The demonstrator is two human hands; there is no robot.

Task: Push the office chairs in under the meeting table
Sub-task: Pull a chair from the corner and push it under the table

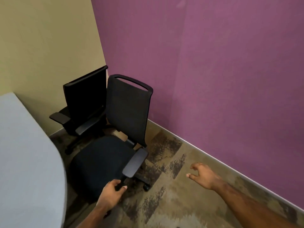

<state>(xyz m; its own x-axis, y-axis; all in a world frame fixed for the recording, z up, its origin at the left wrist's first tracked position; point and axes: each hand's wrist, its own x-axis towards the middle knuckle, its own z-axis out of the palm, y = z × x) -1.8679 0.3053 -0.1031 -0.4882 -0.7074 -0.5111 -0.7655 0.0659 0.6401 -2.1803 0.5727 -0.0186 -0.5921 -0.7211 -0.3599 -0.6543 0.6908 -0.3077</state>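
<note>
Neither chair had been tucked in. The nearer office chair (105, 162) stood just beside the curved end of the grey desk (24, 153), its seat wholly clear of the top and its mesh back turned toward the purple wall (222, 63). The left hand (111, 193) was closed around the post under that chair's near armrest (134, 162), which looked like the start of turning or rolling it toward the desk. The right hand (203, 176) hung over the carpet (181, 203), fingers loosely curled, holding nothing. The second office chair (83, 106) sat farther off in the corner against the beige wall (49, 46), apart from the desk, so both pushes remained. Only a corner of the desk showed; its legs and the room beneath it were out of view, and the nearer chair's base was mostly hidden under the seat.
</note>
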